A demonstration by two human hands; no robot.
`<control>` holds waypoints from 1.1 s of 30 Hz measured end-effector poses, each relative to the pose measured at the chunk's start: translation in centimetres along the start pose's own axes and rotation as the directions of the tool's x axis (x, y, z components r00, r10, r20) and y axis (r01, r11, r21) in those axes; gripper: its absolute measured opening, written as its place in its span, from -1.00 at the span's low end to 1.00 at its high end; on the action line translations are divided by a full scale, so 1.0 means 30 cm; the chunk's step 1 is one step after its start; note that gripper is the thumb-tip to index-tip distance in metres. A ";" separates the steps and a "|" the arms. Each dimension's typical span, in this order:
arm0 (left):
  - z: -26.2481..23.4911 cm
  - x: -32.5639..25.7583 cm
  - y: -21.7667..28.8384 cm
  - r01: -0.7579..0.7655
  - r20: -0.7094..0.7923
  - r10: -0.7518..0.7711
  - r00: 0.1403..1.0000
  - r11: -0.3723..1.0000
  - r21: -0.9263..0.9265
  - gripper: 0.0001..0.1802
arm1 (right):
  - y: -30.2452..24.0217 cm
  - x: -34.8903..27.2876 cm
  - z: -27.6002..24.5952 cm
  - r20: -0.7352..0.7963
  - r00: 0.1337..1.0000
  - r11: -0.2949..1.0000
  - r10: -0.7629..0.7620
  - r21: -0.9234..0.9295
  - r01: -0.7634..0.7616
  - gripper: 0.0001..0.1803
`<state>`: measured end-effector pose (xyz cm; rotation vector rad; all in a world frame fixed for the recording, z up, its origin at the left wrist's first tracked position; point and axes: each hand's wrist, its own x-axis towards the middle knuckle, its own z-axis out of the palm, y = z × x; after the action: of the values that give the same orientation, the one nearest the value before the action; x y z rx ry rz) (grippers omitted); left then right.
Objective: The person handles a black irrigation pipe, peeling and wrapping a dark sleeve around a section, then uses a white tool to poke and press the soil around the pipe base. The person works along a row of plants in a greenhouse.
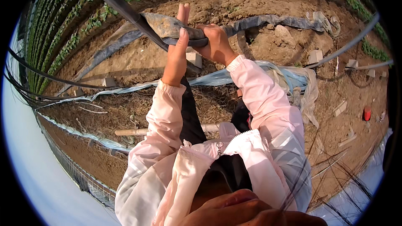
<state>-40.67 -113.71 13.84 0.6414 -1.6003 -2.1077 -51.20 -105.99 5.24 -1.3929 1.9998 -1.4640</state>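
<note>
Head view, outdoors on bare brown soil, seen from above a person in a pale pink jacket with a white zip. Both hands up in front, arms stretched out, at a soft grey-black plastic hose, dirt-smeared and swollen near the left hand. Right hand: grip clenched round the hose, knuckles bent, sleeve cuff at the wrist. Left hand: fingers and thumb straight and pointing up, thumb in front of the hose, fingertips showing beyond it; whether this grip presses on the hose, I cannot tell. The hose runs off both ways, rightward over the soil to a crumpled end of clear film, leftward down along the ground. A thick, rigid black pipe slants in from the upper left, crossing in front of the hose beside the left hand. Nearer the body, a twisted strip of pale blue plastic sheet lies across the ground; below it a light wooden pole, partly hidden by the left sleeve. Rows of green leafy plants at far left. Small red container on the soil, well off to the right.
</note>
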 end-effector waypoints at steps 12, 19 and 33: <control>0.170 -0.019 -0.046 -0.117 0.287 0.092 0.954 0.991 0.070 0.01 | -0.491 0.020 -0.233 -0.066 0.988 0.915 -0.137 -0.391 0.101 -0.67; 0.255 -0.003 -0.118 -0.302 0.226 0.231 0.946 0.884 0.357 -0.28 | -0.410 -0.013 -0.353 -0.009 1.000 0.973 0.008 -0.231 -0.010 -0.57; 0.254 -0.022 -0.041 -0.384 0.238 0.311 0.920 0.839 0.385 -0.72 | 0.041 -0.277 -0.253 0.027 0.976 0.904 0.218 0.372 -0.212 -0.21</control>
<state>-44.68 -107.10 14.52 0.2672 -2.1176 -1.5882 -53.12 -94.82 5.14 -0.9723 1.6999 -1.6449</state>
